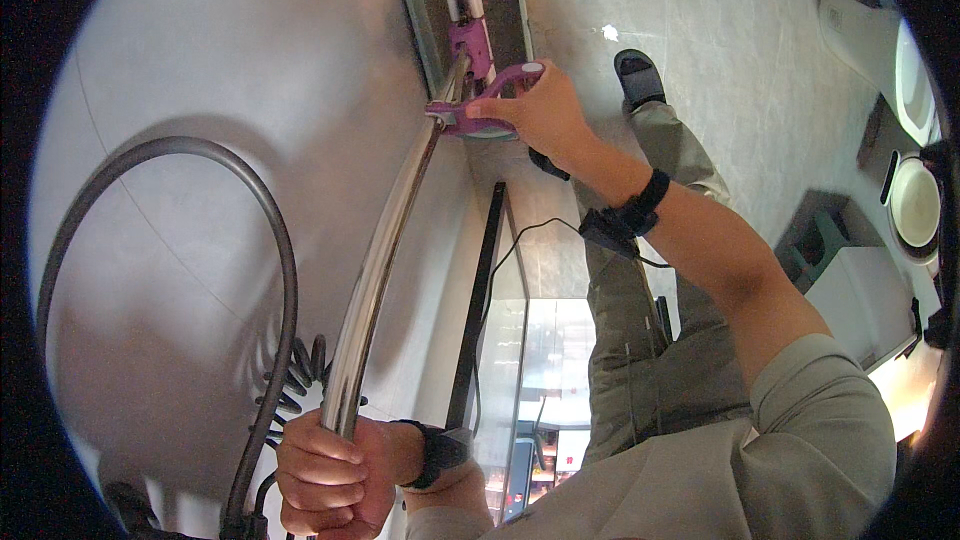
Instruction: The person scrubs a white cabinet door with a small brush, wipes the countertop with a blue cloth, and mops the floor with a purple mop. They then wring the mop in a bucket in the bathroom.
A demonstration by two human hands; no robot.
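My left hand [334,476], low in the view, is wrapped around the upper part of a shiny metal mop pole [379,255]. The pole slants up and away towards a bucket with a pale green rim [525,7]. My right hand [551,112] grips the purple plastic lever [491,109] fixed to the pole. Below the lever, the purple mop head [471,45], with a metallic part at its far end, is inside the bucket. Dark straps circle both my wrists. The bucket's near end is partly hidden by the lever.
A dark hose [281,240] loops at the left beside a black coil [300,375]. A black-framed glass panel [502,330] stands between my arms. My slippered foot [641,79] is right of the bucket. White fixtures [911,90] and a round basin [916,202] line the right.
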